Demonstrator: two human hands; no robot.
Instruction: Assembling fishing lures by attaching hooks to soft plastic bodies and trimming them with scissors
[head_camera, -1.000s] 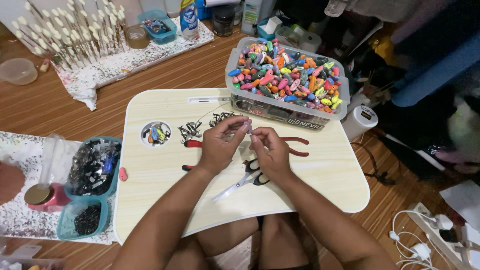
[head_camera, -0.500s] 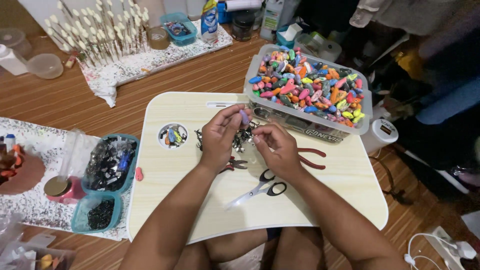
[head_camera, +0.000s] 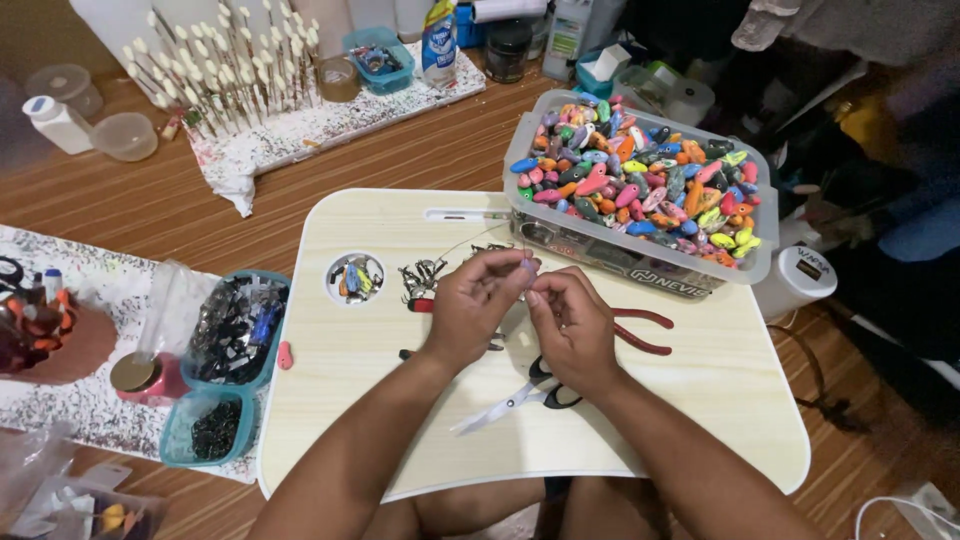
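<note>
Head view. My left hand (head_camera: 475, 305) and right hand (head_camera: 570, 325) meet over the middle of the pale lap desk (head_camera: 700, 420), fingertips pinched together on a small pale piece (head_camera: 527, 266); too small to identify. Both hands are closed in a fine pinch, and a thin wire (head_camera: 465, 237) runs up and left from the fingers.

Just below the right hand lie black-handled scissors (head_camera: 515, 400), flat on the desk. Red-handled pliers (head_camera: 640, 330) lie to its right, partly hidden. A cluster of small metal hooks (head_camera: 425, 275) sits left of the left hand, beside a round recess (head_camera: 355, 278) holding small bits.

A clear tub of coloured lures (head_camera: 640, 185) stands at the desk's far right corner. Teal trays (head_camera: 235, 330) rest on the floor to the left.
</note>
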